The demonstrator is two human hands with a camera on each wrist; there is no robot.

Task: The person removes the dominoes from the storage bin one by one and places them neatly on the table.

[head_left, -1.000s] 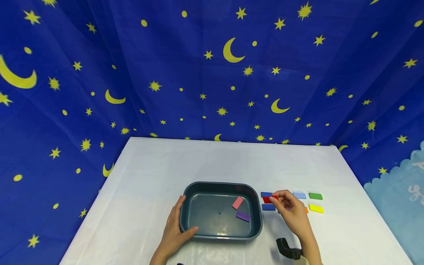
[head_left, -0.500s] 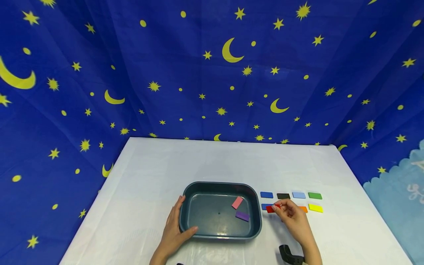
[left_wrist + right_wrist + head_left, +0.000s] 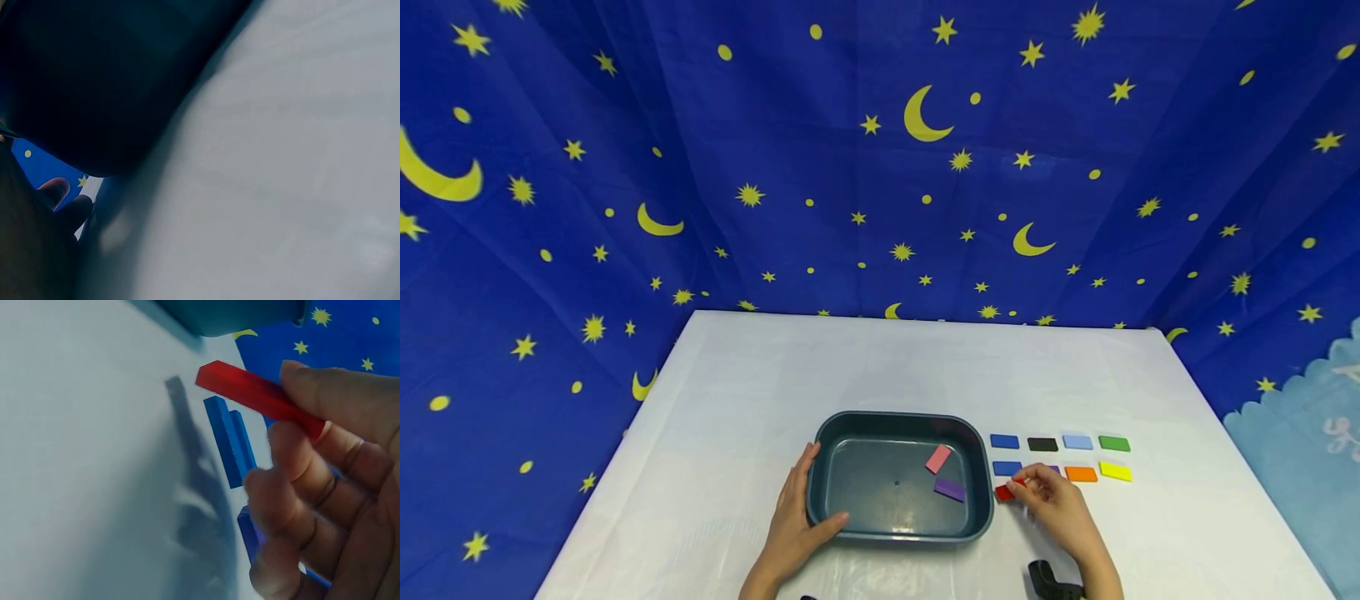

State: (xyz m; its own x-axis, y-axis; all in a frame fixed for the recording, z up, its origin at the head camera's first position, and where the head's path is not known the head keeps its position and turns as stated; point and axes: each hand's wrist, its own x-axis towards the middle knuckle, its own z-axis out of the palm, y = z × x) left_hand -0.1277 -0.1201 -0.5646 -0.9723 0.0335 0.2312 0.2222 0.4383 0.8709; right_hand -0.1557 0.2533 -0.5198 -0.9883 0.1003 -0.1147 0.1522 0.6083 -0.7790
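Observation:
A dark blue-grey plastic basin (image 3: 897, 533) stands on the white-covered table. My left hand (image 3: 797, 510) holds its front left corner, with the thumb over the rim and the fingers along the outer left side. Inside the basin lie a pink block (image 3: 937, 458) and a purple block (image 3: 950, 489). Just right of the basin, my right hand (image 3: 1054, 502) pinches a flat red block (image 3: 247, 390) between thumb and fingertips. In the right wrist view the block is raised over the table, with its shadow below and one end sticking out past the fingers.
Two rows of flat blocks lie right of the basin. The back row has blue (image 3: 1004, 442), black (image 3: 1042, 444), light blue (image 3: 1078, 442) and green (image 3: 1114, 443). Blue (image 3: 1007, 468), partly hidden purple, orange (image 3: 1081, 474) and yellow (image 3: 1116, 472) form the front row.
The right hand has moved toward the person with the red block, from over the rows to just in front of them, uncovering the black and orange blocks. The left hand and basin have stayed put.

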